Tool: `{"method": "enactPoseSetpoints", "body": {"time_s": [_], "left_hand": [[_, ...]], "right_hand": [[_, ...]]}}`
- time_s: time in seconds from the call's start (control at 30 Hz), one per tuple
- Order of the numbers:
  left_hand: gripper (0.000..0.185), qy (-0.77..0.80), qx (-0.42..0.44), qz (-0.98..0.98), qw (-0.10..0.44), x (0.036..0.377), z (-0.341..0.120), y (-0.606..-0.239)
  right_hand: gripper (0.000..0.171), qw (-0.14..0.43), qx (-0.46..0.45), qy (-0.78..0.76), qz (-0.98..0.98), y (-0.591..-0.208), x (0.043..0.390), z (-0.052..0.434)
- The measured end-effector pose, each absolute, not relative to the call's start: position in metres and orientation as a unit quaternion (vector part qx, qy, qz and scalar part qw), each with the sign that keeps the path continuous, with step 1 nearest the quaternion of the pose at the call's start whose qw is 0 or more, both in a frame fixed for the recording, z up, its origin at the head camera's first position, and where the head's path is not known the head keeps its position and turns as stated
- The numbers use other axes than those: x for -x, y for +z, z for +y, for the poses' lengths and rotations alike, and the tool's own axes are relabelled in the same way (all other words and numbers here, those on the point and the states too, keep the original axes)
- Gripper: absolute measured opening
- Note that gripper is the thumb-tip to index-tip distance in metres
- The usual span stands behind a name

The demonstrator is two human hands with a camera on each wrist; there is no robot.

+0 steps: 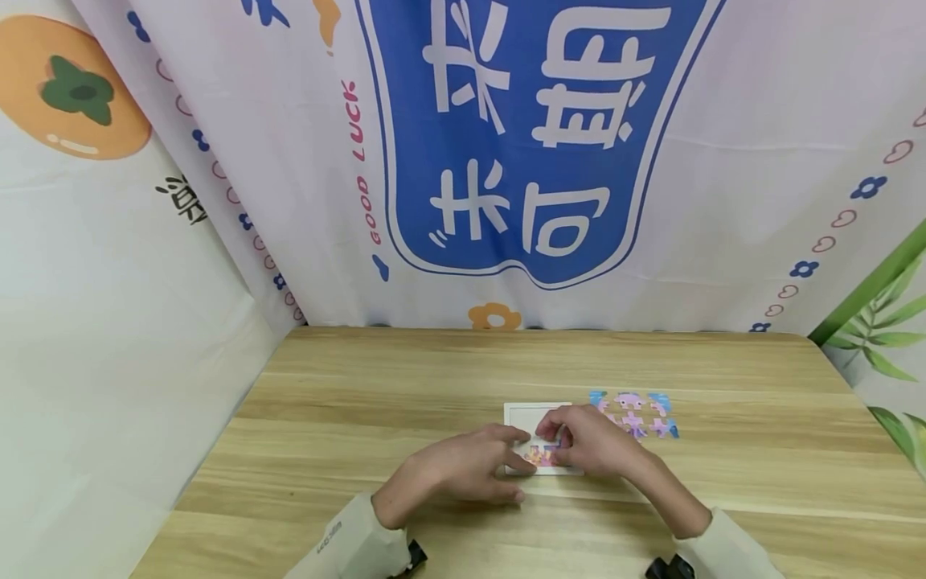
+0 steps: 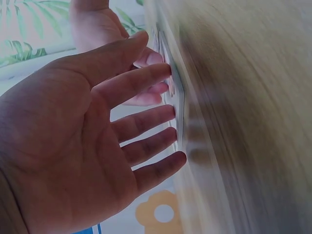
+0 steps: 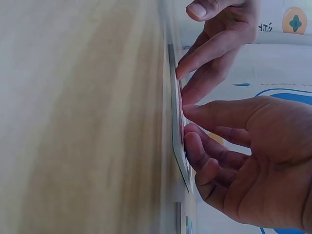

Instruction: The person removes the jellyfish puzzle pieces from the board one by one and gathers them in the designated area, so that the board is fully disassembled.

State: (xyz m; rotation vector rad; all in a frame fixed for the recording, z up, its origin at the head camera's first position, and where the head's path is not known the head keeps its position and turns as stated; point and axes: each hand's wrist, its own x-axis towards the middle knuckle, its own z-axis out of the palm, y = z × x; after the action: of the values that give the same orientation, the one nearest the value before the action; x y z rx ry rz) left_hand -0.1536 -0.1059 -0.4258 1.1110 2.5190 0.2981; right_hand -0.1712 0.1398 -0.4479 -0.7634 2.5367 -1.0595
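Pressing with its fingertips, the right hand bears down on the pink jigsaw pieces already seated in the near part of the small white rectangular puzzle tray; its index finger is straight while the others curl, and whether a piece is pinched beneath them cannot be told. The left hand lies flat and relaxed, its straight fingers touching the tray's near left edge and steadying it on the pale wooden table. This looks like the seating of a piece, with most of the tray unfilled. The next move likely calls for firm downward pressure, then a reach to the loose pink and blue puzzle pieces just right of the tray. Both wrist views are blurred and edge-on, so the pieces' picture and fit stay unclear.
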Motion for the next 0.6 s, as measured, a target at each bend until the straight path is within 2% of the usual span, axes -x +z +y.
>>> {"method": "enactPoseSetpoints", "body": {"time_s": [0.6], "left_hand": [[0.041, 0.123, -0.402, 0.886, 0.196, 0.1552, -0.1105, -0.4299]], "right_hand": [[0.025, 0.133, 0.272, -0.363, 0.882, -0.4522, 0.1673, 0.1395]]}}
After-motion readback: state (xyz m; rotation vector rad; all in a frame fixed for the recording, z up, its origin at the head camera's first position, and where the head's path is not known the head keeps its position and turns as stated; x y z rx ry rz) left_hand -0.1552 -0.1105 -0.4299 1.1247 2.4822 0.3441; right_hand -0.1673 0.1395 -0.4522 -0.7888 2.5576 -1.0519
